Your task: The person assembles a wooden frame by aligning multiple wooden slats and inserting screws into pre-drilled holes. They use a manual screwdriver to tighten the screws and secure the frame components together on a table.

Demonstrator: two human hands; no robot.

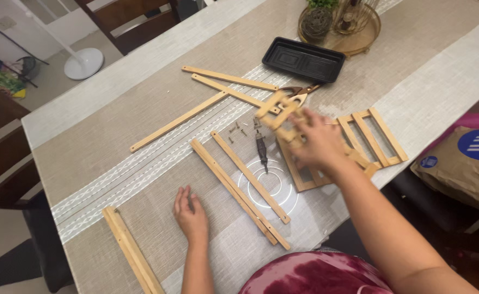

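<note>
Right hand (316, 140) is raised over the tabletop (114, 130), its grip clenched on a small wooden frame piece (278, 111) made of short joined slats. Both hand and piece are motion-blurred, so the exact finger placement and the joints of the piece cannot be made out. The piece is held tilted, above the tabletop, just in front of a pair of pliers (299, 93) whose handles it partly covers.

Left hand (189, 213) lies flat, palm down, on the tabletop, grip released, holding nothing. It rests between a pair of slats (130, 249) at the near left edge, cut off by the frame bottom, and two long slats (245, 188) lying side by side.

Beneath the right forearm sits a flat wooden frame (304, 174), largely hidden. A ladder-like frame (373, 136) lies just beyond it near the tabletop edge. A screwdriver (261, 149) lies between the long slats and the hand; small screws (238, 129) are scattered near it, too small to count reliably. Three further slats (217, 90) lie farther off. A black plastic tray (303, 59) and a round gold tray (359, 38) stand at the far side, the latter cut off at the top.
</note>
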